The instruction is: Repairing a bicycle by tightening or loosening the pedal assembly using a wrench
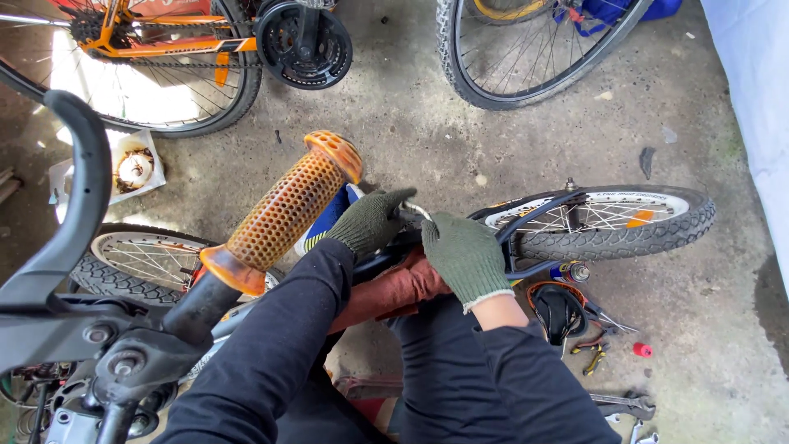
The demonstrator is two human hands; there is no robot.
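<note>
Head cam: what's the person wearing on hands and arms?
Both hands wear dark olive-green knit work gloves: left hand, right hand. The right glove has a pale, whitish trim at its ribbed cuff. Both arms are in plain dark navy-black long sleeves of smooth, slightly creased fabric, with no visible markings. A short gap shows between the right glove and its sleeve.

The left hand (371, 220) and right hand (465, 256), both in green gloves, cover whatever they grip on the small bicycle's frame (538, 210) — only a short silvery end (417, 209) shows between them, too small to tell. The brown saddle (393, 289) lies partly under the sleeves. The orange bicycle (164, 45) is cut off by the top edge, as is the second large wheel (526, 49). Tools (625, 404) at the bottom edge are cropped — the yellow-handled ones (593, 353) too small to identify.
</note>
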